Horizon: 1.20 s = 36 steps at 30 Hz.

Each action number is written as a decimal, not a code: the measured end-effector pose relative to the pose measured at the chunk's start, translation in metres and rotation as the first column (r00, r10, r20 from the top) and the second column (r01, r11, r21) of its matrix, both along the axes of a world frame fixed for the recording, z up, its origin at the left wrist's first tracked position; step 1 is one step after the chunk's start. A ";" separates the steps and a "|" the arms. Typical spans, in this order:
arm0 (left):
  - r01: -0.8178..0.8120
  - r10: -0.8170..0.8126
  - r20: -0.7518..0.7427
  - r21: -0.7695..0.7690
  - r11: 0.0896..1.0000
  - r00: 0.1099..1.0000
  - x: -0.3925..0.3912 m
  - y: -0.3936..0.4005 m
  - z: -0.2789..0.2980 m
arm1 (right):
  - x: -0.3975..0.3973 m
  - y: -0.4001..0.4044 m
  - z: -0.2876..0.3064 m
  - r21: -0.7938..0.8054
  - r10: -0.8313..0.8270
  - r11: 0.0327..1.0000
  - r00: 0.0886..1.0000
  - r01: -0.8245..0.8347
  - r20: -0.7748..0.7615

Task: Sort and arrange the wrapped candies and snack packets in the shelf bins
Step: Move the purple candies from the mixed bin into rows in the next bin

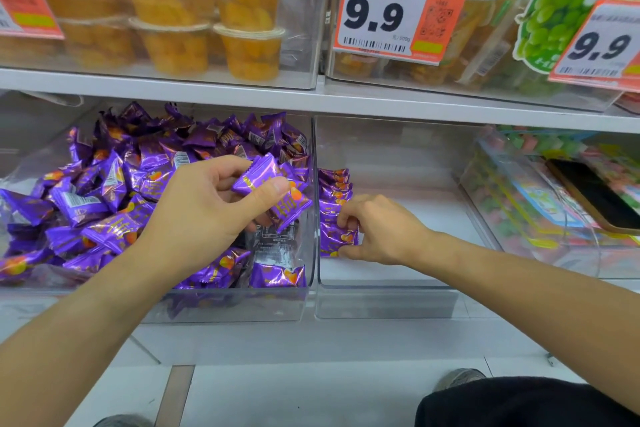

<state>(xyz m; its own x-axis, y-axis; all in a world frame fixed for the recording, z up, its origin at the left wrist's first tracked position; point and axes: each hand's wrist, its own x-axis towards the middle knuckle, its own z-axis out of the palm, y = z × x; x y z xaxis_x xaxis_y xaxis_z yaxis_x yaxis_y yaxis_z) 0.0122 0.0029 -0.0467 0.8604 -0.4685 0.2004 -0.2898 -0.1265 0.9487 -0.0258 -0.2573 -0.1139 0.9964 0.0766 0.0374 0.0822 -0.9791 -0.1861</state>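
The left hand (204, 208) is raised over the left bin (228, 305), a clear bin heaped with loose purple candies (104, 191). Its thumb and curled fingers (273, 189) pinch a couple of purple wrapped candies (273, 191) just above the heap, close to the bin's right wall.

The right hand (375, 230) reaches into the middle bin (384, 302) — clear as well — and its bent fingers grip the front packet of a row of candies (336, 208). That row stands packed in a line against the middle bin's left wall, running from near the front toward the back; the front packet is tilted under the hand.

To the right stands another clear bin (519, 215) with pink and green sweets, and a dark phone (595, 198) lies on top of it. On the upper shelf (311, 97), cups of orange fruit jelly (249, 52) are stacked in a clear box, and price tags reading 9.9 (388, 10) hang at the front.
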 end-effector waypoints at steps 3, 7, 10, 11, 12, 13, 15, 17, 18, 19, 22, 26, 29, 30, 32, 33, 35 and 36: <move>-0.002 0.002 -0.002 -0.002 1.000 1.000 0.000 0.000 0.000 | 0.000 0.000 -0.001 -0.050 -0.012 0.999 1.000 0.012 0.001; -0.002 0.002 0.001 0.000 1.000 1.000 0.000 0.000 0.000 | -0.001 0.000 -0.002 -0.023 -0.020 1.000 1.000 0.020 0.007; -0.001 0.001 0.000 -0.004 1.000 1.000 0.000 -0.001 0.000 | -0.002 0.001 -0.002 -0.023 -0.024 0.999 1.000 0.025 0.009; -0.001 0.001 -0.001 -0.004 1.000 1.000 0.000 -0.001 0.000 | -0.002 0.002 -0.002 -0.022 -0.025 0.999 1.000 0.026 0.010; -0.001 0.001 -0.001 -0.003 1.000 1.000 0.000 -0.002 0.001 | -0.002 0.001 -0.002 -0.022 -0.030 0.999 1.000 0.030 0.009; -0.001 0.001 -0.002 -0.004 1.000 1.000 0.000 -0.001 0.001 | -0.002 0.001 -0.002 -0.026 -0.032 0.999 0.999 0.033 0.009; 0.000 0.000 -0.005 -0.005 1.000 1.000 0.000 -0.001 0.001 | -0.002 0.001 -0.002 -0.039 -0.035 0.999 0.999 0.035 0.013; 0.001 -0.001 -0.002 0.001 1.000 1.000 0.000 -0.001 0.001 | -0.003 0.002 -0.003 -0.039 -0.036 0.999 0.999 0.037 0.018; 0.001 -0.001 0.000 0.003 1.000 1.000 0.000 -0.001 0.001 | -0.003 0.002 -0.004 -0.033 -0.036 0.999 0.999 0.037 0.023; 0.000 0.000 0.002 0.005 1.000 1.000 0.000 -0.001 0.001 | -0.003 0.002 -0.004 -0.025 -0.036 0.999 0.999 0.037 0.026; 0.000 0.000 0.003 0.010 1.000 1.000 0.001 -0.001 0.000 | -0.002 0.002 -0.005 -0.003 -0.044 0.999 0.999 0.045 0.019; -0.001 0.001 0.002 0.018 1.000 1.000 0.000 -0.001 0.001 | 0.001 0.001 -0.007 0.010 -0.051 0.999 0.999 0.051 0.011; 0.001 -0.001 -0.003 0.010 1.000 1.000 -0.001 -0.002 0.002 | 0.001 0.001 -0.008 -0.003 -0.050 0.999 0.999 0.050 0.005; 0.000 0.000 -0.004 0.006 1.000 1.000 -0.001 -0.002 0.002 | 0.000 0.000 -0.007 -0.008 -0.048 0.999 0.999 0.048 0.004; -0.001 0.001 -0.008 0.003 1.000 1.000 -0.001 -0.002 0.003 | -0.001 0.000 -0.006 -0.004 -0.043 0.999 0.999 0.043 0.009; 0.000 0.000 -0.010 0.003 1.000 1.000 -0.001 -0.002 0.003 | -0.002 0.000 -0.005 0.004 -0.040 0.999 0.999 0.039 0.015; 0.001 -0.001 -0.010 0.002 1.000 1.000 -0.001 -0.001 0.003 | -0.002 -0.001 -0.004 0.004 -0.034 0.999 0.999 0.034 0.020; 0.002 -0.002 -0.009 0.001 1.000 1.000 -0.001 -0.001 0.003 | -0.002 -0.001 -0.003 0.000 -0.036 0.999 0.999 0.036 0.018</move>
